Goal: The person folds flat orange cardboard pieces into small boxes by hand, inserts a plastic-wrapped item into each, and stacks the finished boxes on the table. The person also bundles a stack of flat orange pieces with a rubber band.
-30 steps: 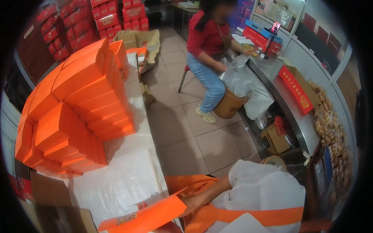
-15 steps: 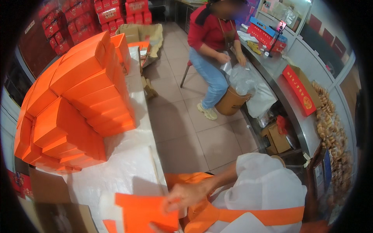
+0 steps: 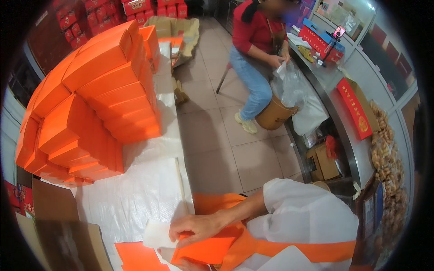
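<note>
Cardboard (image 3: 210,249), orange, lies between right hand (image 3: 197,227) and left hand (image 3: 187,264).

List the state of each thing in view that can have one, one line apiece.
Orange cardboard piece: partly folded, held by the right hand and left hand.
Orange rectangular cardboard boxes: stacked.
Brown cardboard carton, lower left: flaps open.
Slim rectangular phone: stand-mounted, screen lit.
Clear plastic bag: crumpled, in a co-worker's hands.
</note>
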The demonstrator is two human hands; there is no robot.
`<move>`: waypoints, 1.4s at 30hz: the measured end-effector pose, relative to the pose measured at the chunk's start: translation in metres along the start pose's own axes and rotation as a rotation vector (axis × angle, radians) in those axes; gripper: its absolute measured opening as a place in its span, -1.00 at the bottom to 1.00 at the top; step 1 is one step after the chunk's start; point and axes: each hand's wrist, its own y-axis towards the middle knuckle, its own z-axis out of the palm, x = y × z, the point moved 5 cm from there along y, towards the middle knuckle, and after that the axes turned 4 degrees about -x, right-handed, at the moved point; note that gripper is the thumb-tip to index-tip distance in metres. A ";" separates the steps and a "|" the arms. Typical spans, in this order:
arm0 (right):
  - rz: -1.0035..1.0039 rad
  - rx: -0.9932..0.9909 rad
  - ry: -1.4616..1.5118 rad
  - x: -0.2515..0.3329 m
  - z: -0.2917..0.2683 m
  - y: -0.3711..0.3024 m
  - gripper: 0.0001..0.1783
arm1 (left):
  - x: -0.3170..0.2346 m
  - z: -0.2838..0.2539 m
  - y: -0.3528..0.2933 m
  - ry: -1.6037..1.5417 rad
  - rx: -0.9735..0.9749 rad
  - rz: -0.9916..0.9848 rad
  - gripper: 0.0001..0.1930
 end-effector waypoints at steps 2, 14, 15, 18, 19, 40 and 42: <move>0.075 0.066 -0.015 -0.009 0.001 0.001 -0.80 | -0.001 -0.003 0.001 -0.002 -0.001 0.008 -0.60; -0.074 -0.181 0.331 -0.003 0.008 0.005 -0.66 | -0.007 -0.020 0.016 0.033 -0.034 0.036 -0.63; -0.067 -0.089 0.290 -0.004 0.010 0.006 -0.66 | -0.008 -0.021 0.017 0.034 -0.035 0.036 -0.64; -0.071 -0.042 0.105 0.000 0.013 0.004 -0.66 | -0.008 -0.019 0.018 0.042 -0.035 0.037 -0.64; -0.084 -0.063 0.080 0.002 0.013 0.004 -0.66 | -0.008 -0.019 0.019 0.042 -0.035 0.037 -0.65; -0.170 -0.108 0.063 0.008 0.010 0.005 -0.81 | -0.002 -0.014 0.011 0.048 0.000 0.031 -0.70; -0.176 -0.109 0.090 0.008 0.010 0.004 -0.81 | -0.001 -0.014 0.012 0.049 0.002 0.029 -0.70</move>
